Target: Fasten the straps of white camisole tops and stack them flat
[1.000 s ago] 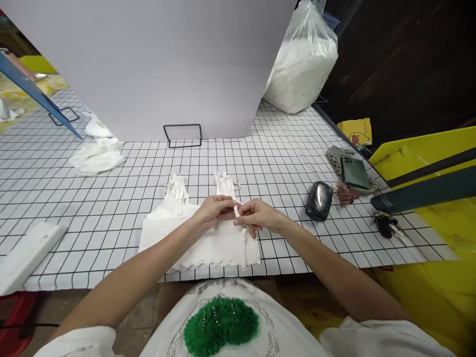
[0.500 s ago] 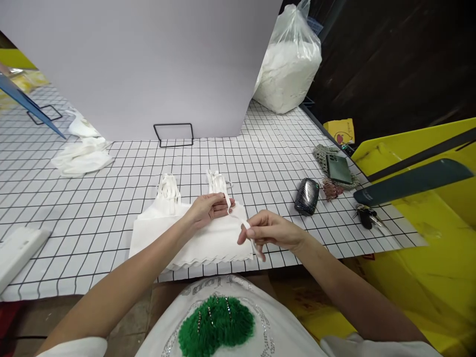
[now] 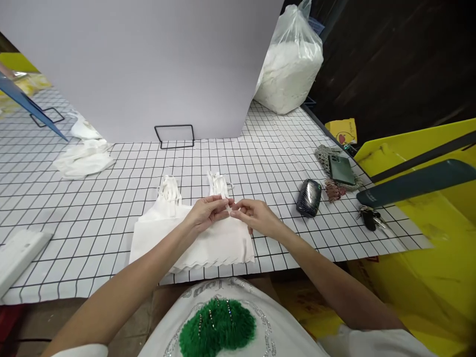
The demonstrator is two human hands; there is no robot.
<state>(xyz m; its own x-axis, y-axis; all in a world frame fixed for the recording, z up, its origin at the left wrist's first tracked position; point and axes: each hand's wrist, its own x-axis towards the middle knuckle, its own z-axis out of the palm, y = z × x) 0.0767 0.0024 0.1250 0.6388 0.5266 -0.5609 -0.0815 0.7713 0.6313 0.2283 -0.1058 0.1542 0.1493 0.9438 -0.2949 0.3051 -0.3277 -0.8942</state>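
Note:
A stack of white strappy camisoles (image 3: 193, 245) lies flat near the table's front edge, its gathered straps (image 3: 169, 191) pointing away from me. Over the stack's right side, my left hand (image 3: 208, 210) pinches a thin white strap (image 3: 227, 207) between thumb and fingers. My right hand (image 3: 256, 215) comes in from the right and closes its fingertips on the same strap, close beside the left fingertips. Part of the strap is hidden behind the fingers.
A grey-white panel (image 3: 148, 69) stands behind, with a black wire stand (image 3: 174, 136). White cloth (image 3: 84, 158) lies left, above a white box (image 3: 24, 255). At right are a dark shiny case (image 3: 309, 198), a phone (image 3: 341, 170), keys (image 3: 372, 218) and a filled plastic bag (image 3: 288, 74).
My right hand has moved left and slightly away from me, up to my left fingertips. The strap stretched between the hands is now gathered short. My left hand has barely moved.

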